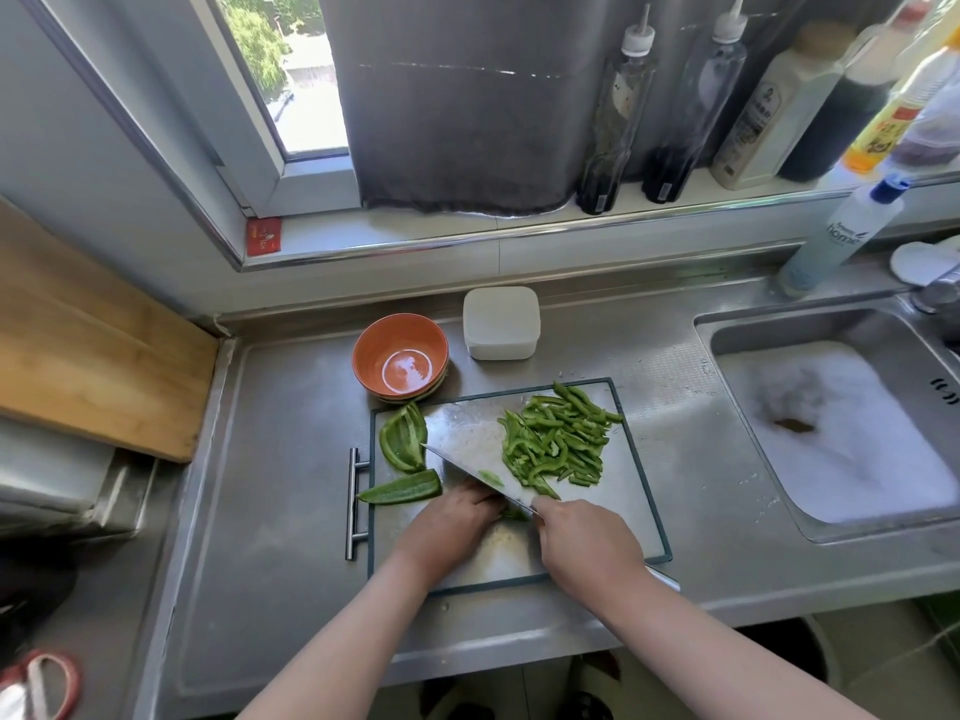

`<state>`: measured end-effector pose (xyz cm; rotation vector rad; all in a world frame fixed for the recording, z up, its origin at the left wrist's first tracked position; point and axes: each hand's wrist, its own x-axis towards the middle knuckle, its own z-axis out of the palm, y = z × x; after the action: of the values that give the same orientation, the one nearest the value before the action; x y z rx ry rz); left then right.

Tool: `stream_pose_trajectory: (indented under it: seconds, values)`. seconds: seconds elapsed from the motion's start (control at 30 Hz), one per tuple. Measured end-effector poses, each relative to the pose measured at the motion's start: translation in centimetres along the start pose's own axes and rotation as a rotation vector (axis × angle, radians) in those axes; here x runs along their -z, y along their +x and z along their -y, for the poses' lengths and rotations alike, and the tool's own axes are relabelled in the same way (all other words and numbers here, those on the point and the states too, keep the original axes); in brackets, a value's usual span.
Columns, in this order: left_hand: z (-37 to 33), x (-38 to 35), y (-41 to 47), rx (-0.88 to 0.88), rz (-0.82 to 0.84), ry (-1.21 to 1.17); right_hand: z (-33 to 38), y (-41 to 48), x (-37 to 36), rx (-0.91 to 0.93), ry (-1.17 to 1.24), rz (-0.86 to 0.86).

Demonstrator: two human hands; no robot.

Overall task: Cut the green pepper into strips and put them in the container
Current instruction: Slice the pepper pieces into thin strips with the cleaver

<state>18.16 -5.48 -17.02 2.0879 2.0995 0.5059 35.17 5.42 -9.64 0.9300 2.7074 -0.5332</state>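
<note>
Plainly the danger lay at the left hand, knuckles curled over a pepper piece right against the cleaver that the right hand gripped; one slip could nick them. Cut strips crowded the far edge of the cutting board, the container standing beyond, seemingly lidded; bare board lay nearside right.

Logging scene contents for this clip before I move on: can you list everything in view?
cutting board: one, steel, dark-rimmed, counter centre
pepper strips: pile, green, board's right
uncut pepper pieces: about three, green, board's left
cleaver: one, steel, edge on board
bowls: stack, orange, behind board
container: one, white, lidded, beside bowls
wooden board: one, tan, far left
bottles: several, mixed, windowsill
soap bottle: one, clear, by sink
sink: one, steel, right
left hand: steadies pepper piece by blade
right hand: grips cleaver
</note>
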Motion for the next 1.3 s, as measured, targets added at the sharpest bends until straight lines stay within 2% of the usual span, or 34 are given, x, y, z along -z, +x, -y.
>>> stream_pose_trajectory:
  seconds: [0.53,0.93,1.17,1.3]
  values:
    - [0.5,-1.0,0.0,-0.022,-0.115,-0.066,-0.4,1.0,0.1,-0.005,0.002,0.067]
    - [1.2,-2.4,-0.2,0.015,-0.132,-0.161,-0.7,1.6,-0.7,0.003,-0.001,0.082]
    - [1.2,-2.5,-0.2,-0.006,-0.162,-0.182,0.7,4.0,-1.0,-0.007,0.060,0.137]
    - [1.2,-2.3,-0.3,-0.008,-0.157,-0.195,-1.1,3.6,-1.1,-0.044,0.142,0.143]
